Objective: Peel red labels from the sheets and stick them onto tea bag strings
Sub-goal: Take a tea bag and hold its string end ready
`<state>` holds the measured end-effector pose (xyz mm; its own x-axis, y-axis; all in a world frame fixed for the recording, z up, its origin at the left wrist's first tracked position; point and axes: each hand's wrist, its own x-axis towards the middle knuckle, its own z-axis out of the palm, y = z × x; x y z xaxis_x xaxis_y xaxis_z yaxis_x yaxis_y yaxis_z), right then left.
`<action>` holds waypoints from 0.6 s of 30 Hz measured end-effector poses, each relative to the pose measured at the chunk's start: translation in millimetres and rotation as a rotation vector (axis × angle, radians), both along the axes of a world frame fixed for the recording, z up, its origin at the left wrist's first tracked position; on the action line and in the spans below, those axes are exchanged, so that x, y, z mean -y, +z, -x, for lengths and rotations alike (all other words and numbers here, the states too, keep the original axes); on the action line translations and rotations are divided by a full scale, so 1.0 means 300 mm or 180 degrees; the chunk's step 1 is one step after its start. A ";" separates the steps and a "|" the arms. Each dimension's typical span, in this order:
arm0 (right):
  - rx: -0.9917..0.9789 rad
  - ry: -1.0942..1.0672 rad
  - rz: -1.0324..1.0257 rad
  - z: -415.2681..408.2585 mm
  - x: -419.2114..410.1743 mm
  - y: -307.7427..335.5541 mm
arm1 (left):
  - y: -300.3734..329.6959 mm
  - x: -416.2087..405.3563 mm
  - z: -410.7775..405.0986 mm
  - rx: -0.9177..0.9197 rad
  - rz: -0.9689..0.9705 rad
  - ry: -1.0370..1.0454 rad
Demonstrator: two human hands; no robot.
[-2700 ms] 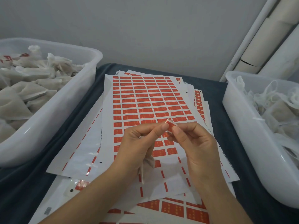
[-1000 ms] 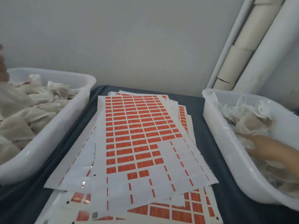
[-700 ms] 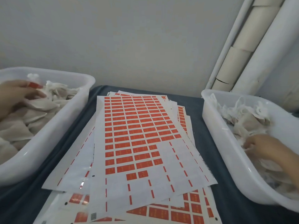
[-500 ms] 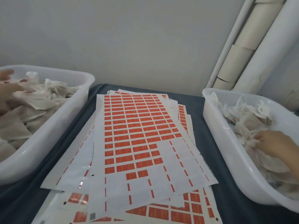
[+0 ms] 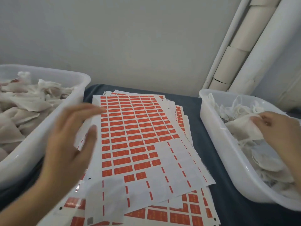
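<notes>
A stack of white sheets with rows of red labels (image 5: 136, 132) lies in the middle of the dark table. The lower right part of the top sheet is peeled bare. My left hand (image 5: 70, 142) hovers over the sheets' left edge, blurred, fingers spread and holding nothing. My right hand (image 5: 280, 132) is inside the right white bin (image 5: 216, 144), its fingers gripping a white tea bag (image 5: 241, 129) among a heap of others. No string is clearly visible.
A second white bin (image 5: 53, 128) at the left holds several tea bags, some with red labels. More label sheets (image 5: 171, 216) lie under the top one near the front edge. White pipes (image 5: 244, 43) stand against the wall at the back right.
My left hand has left the left bin and moved right over the sheets, empty. My right hand has stayed in the right bin and taken hold of a tea bag.
</notes>
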<state>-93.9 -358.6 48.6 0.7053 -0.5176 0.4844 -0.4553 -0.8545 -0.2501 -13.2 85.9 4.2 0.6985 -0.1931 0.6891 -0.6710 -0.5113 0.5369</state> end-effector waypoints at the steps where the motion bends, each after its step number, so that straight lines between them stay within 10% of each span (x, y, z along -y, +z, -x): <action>1: 0.0180 0.0191 -0.0133 0.002 -0.034 0.022 | 0.007 0.035 0.024 0.0004 0.0065 -0.0138; 5: 0.0772 0.1153 -0.0430 0.012 -0.250 0.130 | 0.036 0.172 0.116 -0.0566 0.0242 -0.0791; 10: 0.0007 0.2186 -0.0619 -0.009 -0.557 0.128 | 0.067 0.281 0.074 -0.1357 0.0159 -0.1231; 18: -0.0053 0.2182 -0.1915 -0.137 -0.763 -0.188 | -0.075 0.242 0.000 -0.2228 0.0926 -0.1090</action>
<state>-52.7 -129.6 -7.8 0.9560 -0.1444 0.2554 0.0967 -0.6667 -0.7390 -13.3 13.4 -18.1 0.9191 -0.3541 0.1726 -0.2262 -0.1159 0.9672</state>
